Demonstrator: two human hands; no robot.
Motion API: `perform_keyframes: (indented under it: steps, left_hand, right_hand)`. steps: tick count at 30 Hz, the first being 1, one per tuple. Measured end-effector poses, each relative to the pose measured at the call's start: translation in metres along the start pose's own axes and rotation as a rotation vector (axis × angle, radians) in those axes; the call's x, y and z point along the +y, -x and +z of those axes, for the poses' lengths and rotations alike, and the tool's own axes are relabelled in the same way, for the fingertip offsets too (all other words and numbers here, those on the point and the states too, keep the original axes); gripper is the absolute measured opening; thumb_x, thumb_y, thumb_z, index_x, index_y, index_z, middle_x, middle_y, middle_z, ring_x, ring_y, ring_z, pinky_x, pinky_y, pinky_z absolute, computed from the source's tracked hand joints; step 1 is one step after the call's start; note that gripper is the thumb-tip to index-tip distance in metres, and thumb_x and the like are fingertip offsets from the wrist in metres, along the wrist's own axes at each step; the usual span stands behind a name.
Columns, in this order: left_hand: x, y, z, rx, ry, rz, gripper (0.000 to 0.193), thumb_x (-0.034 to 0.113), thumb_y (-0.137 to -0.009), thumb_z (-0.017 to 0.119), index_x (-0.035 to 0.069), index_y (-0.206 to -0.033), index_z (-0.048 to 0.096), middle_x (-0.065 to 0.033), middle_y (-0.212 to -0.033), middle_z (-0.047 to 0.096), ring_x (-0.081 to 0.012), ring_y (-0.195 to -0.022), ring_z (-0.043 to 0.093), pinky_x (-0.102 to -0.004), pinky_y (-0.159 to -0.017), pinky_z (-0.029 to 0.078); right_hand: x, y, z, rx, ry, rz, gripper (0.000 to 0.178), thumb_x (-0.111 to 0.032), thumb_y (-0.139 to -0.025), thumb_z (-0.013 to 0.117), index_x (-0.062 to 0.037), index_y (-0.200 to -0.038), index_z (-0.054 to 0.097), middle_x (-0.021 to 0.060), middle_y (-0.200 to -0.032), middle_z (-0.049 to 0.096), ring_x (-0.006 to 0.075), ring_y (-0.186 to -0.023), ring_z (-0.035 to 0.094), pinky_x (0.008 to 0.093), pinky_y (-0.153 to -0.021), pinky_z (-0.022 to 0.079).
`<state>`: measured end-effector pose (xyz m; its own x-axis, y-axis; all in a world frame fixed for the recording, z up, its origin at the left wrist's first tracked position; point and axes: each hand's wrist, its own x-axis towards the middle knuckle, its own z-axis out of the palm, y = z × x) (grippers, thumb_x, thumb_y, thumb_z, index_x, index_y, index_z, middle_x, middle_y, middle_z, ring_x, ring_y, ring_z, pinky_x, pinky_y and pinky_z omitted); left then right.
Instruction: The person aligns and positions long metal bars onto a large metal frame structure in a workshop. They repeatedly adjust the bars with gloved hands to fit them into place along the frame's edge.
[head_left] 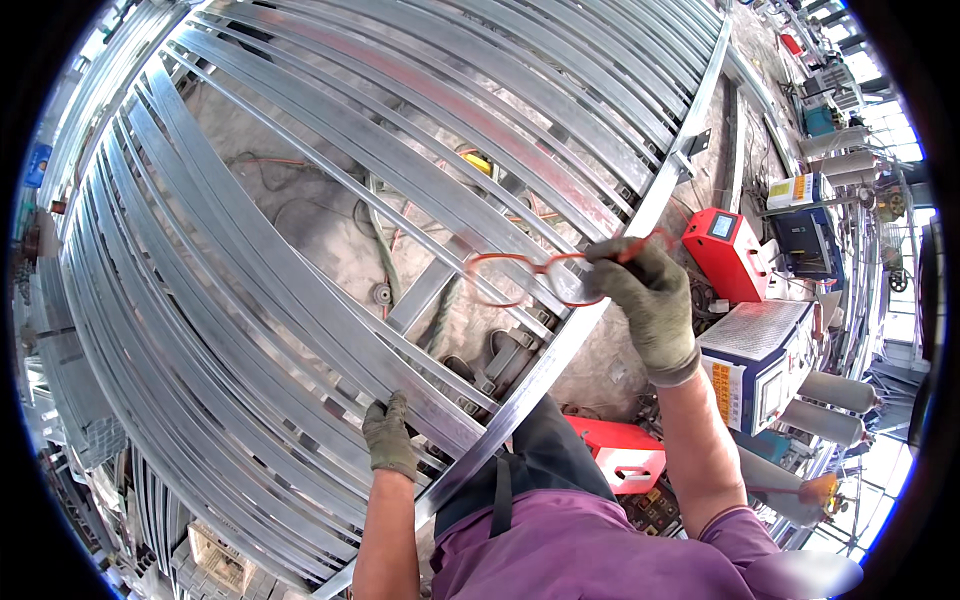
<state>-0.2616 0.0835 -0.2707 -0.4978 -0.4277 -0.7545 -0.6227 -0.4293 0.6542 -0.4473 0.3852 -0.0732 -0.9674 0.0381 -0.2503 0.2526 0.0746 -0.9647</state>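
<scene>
In my raised right hand (648,305), gloved in grey-green, is a pair of red-framed eyeglasses (541,268). The fingers pinch them at one side, and the lenses stretch out to the left above the metal frame. My left hand (389,436), in a matching glove, rests on the wide galvanized metal bar (330,335) near its close end, with the fingers curled at its edge. Many parallel bars make up a large frame, and its thick edge rail (560,360) runs diagonally right in front of my body.
Right of the frame stand a red machine with a small screen (722,240), a white-and-blue cabinet (770,375) and grey gas cylinders (830,420). Another red case (620,452) sits beside my legs. Below the bars, hoses (385,250) and a yellow tool (478,162) lie on the floor.
</scene>
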Motion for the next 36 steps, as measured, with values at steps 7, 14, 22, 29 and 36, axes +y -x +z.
perform_keyframes:
  steps: [7, 14, 22, 29, 36]
  left_hand:
    - [-0.001, -0.018, -0.017, -0.112, -0.237, -0.066, 0.019, 0.023, -0.098, 0.072, 0.007, -0.107, 0.07, -0.0021, -0.09, 0.071, -0.0166, -0.069, 0.069, -0.0338, -0.056, 0.059]
    - [0.018, -0.01, -0.008, -0.102, -0.223, -0.103, 0.023, 0.025, -0.096, 0.072, 0.007, -0.111, 0.07, -0.0052, -0.09, 0.073, -0.0189, -0.069, 0.072, -0.0351, -0.053, 0.062]
    - [0.033, -0.017, -0.006, -0.109, -0.522, -0.115, 0.033, 0.035, -0.092, 0.075, 0.006, -0.106, 0.072, -0.0084, -0.085, 0.074, -0.0192, -0.067, 0.072, -0.0343, -0.054, 0.057]
    - [0.095, 0.016, 0.016, 0.003, -1.488, 0.144, 0.047, 0.051, -0.091, 0.069, 0.004, -0.092, 0.073, -0.0213, -0.096, 0.074, -0.0366, -0.094, 0.071, -0.0479, -0.087, 0.054]
    - [0.08, 0.031, 0.109, -0.537, -1.32, 0.653, 0.06, 0.056, -0.089, 0.072, 0.005, -0.12, 0.069, -0.0189, -0.12, 0.072, -0.0346, -0.113, 0.068, -0.0439, -0.098, 0.052]
  right_hand:
    - [0.101, 0.066, -0.091, 0.343, -0.293, 0.318, 0.019, -0.009, -0.098, 0.062, 0.003, -0.111, 0.069, 0.0091, -0.094, 0.071, 0.0192, -0.079, 0.068, 0.0359, -0.069, 0.059]
    - [0.156, 0.15, -0.093, 0.043, -0.267, 0.564, 0.031, -0.003, -0.09, 0.065, 0.0077, -0.119, 0.068, 0.0127, -0.097, 0.073, 0.0201, -0.081, 0.068, 0.0357, -0.074, 0.059]
    - [0.19, 0.182, -0.051, -0.357, -0.179, 0.74, 0.019, -0.004, -0.095, 0.065, 0.0013, -0.112, 0.074, 0.0066, -0.098, 0.074, 0.0121, -0.091, 0.069, 0.0268, -0.084, 0.056]
    - [0.192, 0.179, -0.051, -0.329, -0.182, 0.765, 0.019, -0.006, -0.098, 0.062, -0.0007, -0.111, 0.075, 0.004, -0.098, 0.074, 0.0116, -0.092, 0.067, 0.0266, -0.084, 0.055]
    - [0.21, 0.189, -0.06, -0.279, -0.092, 0.719, 0.017, -0.007, -0.097, 0.064, -0.0013, -0.108, 0.076, 0.0039, -0.097, 0.074, 0.0108, -0.092, 0.067, 0.0273, -0.083, 0.055]
